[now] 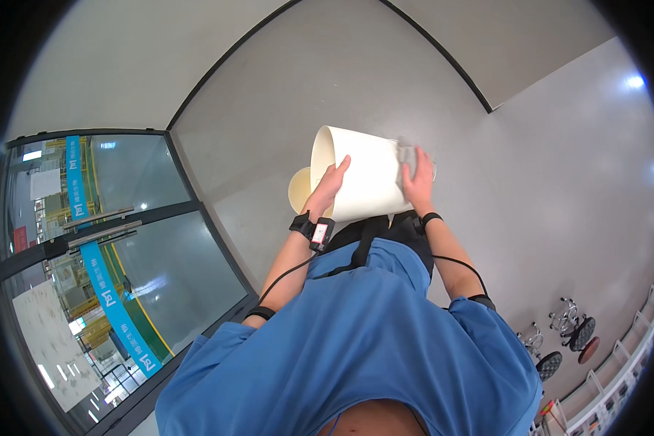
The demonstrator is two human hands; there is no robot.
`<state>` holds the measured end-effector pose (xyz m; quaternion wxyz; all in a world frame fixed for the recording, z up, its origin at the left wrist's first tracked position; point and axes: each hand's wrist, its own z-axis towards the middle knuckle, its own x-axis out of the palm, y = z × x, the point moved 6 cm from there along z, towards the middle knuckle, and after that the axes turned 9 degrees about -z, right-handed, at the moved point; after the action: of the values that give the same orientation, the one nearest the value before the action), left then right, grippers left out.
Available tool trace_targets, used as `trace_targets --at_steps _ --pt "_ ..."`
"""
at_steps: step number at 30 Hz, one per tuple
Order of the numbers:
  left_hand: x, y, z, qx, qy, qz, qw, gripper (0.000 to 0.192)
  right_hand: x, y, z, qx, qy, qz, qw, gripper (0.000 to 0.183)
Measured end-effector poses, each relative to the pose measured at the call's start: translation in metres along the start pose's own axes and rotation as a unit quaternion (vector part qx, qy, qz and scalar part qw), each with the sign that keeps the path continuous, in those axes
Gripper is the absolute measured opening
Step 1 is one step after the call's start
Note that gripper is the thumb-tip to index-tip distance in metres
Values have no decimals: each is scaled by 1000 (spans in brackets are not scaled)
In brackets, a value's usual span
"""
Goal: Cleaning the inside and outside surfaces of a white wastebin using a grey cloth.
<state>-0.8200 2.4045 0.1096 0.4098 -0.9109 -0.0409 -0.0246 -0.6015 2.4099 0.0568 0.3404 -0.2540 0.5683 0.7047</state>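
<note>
A large white bucket-like container (368, 174) lies tilted on its side in front of my body, its wide open mouth facing left. My left hand (329, 186) grips the rim at the mouth, with the thumb on the outer wall and the fingers inside. At the narrower right end, my right hand (418, 177) presses a grey cloth (407, 161) against the container; the hand looks slightly blurred. Behind the mouth, a second round cream-coloured container (300, 191) shows in part; the rest of it is hidden.
Glass double doors (196, 210) with dark frames and metal handles stand on the left. Grey floor (359, 71) meets walls along a black skirting. Several wheeled stools (580, 333) stand at the lower right, near a white rack (605, 381) holding small items.
</note>
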Motion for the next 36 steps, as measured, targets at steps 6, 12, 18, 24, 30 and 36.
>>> trace_targets --at_steps 6,12,18,24,30,36 --pt "11 -4 6 15 -50 52 997 76 3 -20 -28 110 -27 -15 993 53" --pt "0 1 19 12 -47 -21 999 71 1 132 -5 -100 6 129 987 63" --pt "-3 -12 37 57 3 -55 997 64 13 105 6 -68 21 163 984 63" --pt "-11 -15 43 128 -72 29 989 47 2 -17 -27 120 -27 51 991 60" --pt "31 -38 20 257 -103 239 931 41 18 -59 -44 305 27 100 947 56" --pt "21 -29 36 246 -121 172 946 44 12 1 -26 175 10 110 978 54"
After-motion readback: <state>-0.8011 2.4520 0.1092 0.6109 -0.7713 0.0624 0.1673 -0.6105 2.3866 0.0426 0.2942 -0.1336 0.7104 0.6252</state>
